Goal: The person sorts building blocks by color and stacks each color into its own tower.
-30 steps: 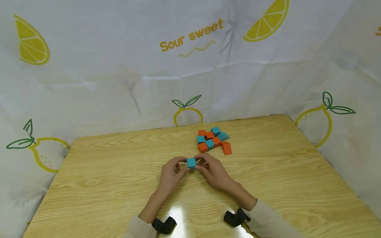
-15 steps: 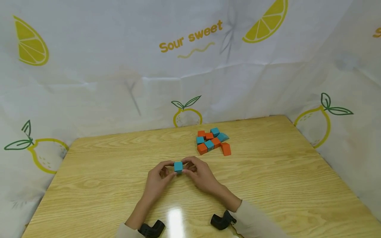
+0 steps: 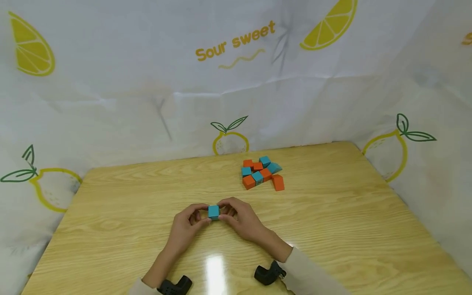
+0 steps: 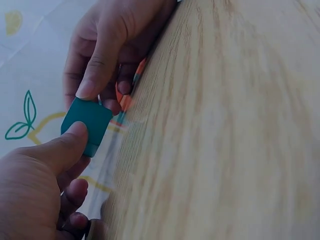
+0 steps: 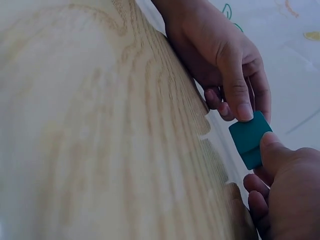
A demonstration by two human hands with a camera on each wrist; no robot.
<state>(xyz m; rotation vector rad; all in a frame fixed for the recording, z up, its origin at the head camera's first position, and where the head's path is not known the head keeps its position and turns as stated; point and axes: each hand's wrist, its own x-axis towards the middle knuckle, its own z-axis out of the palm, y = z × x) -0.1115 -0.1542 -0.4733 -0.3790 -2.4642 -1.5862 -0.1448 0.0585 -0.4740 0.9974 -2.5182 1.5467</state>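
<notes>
A small blue block (image 3: 213, 212) is between my two hands over the middle of the table. My left hand (image 3: 182, 229) pinches its left side with thumb and forefinger, while my right hand (image 3: 243, 221) does the same on the right. Both wrist views show the blue block (image 4: 87, 122) tilted, each thumb (image 5: 272, 145) pressed against it. A crease or step crosses its face near one edge in the right wrist view. The other fingers of both hands curl loosely beneath, and the block's far side is hidden.
Beyond the hands, toward the back of the wooden table (image 3: 129, 196), several orange and blue blocks lie bunched together. An orange wedge-like block (image 3: 278, 182) sits at their right front. A white lemon-print cloth (image 3: 147, 82) hangs behind the table.
Both hands have moved left and slightly toward the body, carrying the blue block between them. The bunched blocks keep their arrangement.
</notes>
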